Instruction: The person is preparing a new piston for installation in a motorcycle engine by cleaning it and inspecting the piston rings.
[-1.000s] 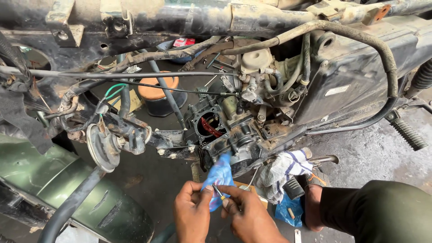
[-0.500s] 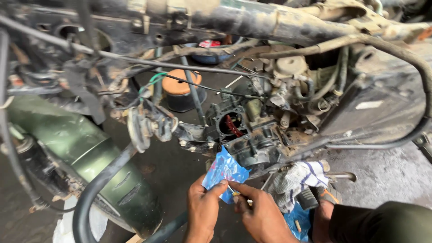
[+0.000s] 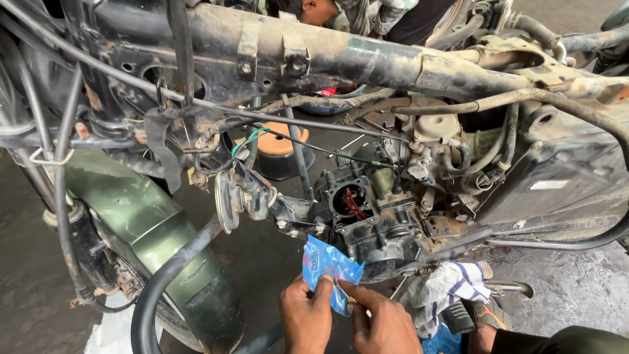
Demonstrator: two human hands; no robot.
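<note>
Left hand: the left hand (image 3: 305,321) is low in the head view, thumb and fingers pinched shut on the lower left edge of a small crinkled blue plastic packet (image 3: 329,267).
Right hand: the right hand (image 3: 385,324) sits just beside it, knuckles up, fingertips closed on the packet's lower right corner; both hands grip the same packet and almost touch.
Packet: it stands up between the two hands, just below the engine, its top edge near the casing; a thin pale strip shows at the pinch, too small to tell what it is.
Engine: a grimy dark metal engine block (image 3: 383,226) hangs under the frame, with a round open port showing a red part (image 3: 352,202) inside.
Frame: a dirty, muddy steel frame tube (image 3: 341,56) runs across the top, with cables and black hoses strung beneath it.
Mudguard: a dark green curved metal mudguard (image 3: 151,229) fills the lower left, well apart from the hands.
Rag: a white cloth with blue stripes (image 3: 449,288) lies bunched just right of the right hand, by a metal footpeg (image 3: 511,287).
Background: an orange-topped dark round container (image 3: 280,152) stands on the floor behind the engine.
Other person: someone else's patterned sleeve (image 3: 367,13) shows above the frame, at the top edge.
</note>
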